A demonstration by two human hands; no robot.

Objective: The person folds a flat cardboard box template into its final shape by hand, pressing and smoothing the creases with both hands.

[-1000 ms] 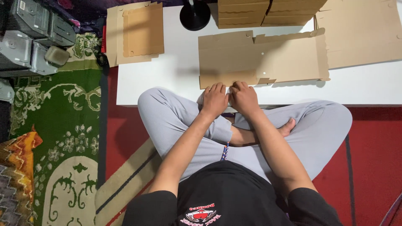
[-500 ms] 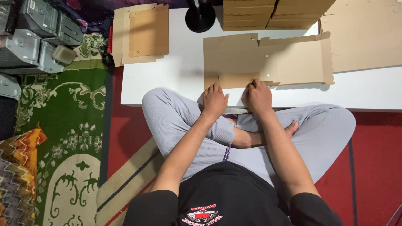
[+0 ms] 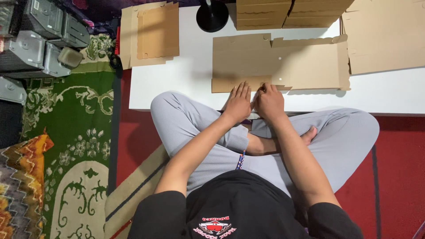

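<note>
A flat brown cardboard box blank with scalloped edges lies on the low white table in front of me. My left hand rests flat, fingers together, on the blank's near flap. My right hand is right beside it, fingers curled over the same near edge and pressing the flap down. Both hands touch each other at the table's front edge, above my crossed legs.
Stacks of folded cardboard stand at the table's back, more flat sheets at the right, and another blank overhangs the left corner. A black round base stands at the back. Grey metal units sit on the green rug.
My left hand slid right along the near flap until it met my right hand; its fingers flattened. The flap now lies pressed down along the blank's near edge.
</note>
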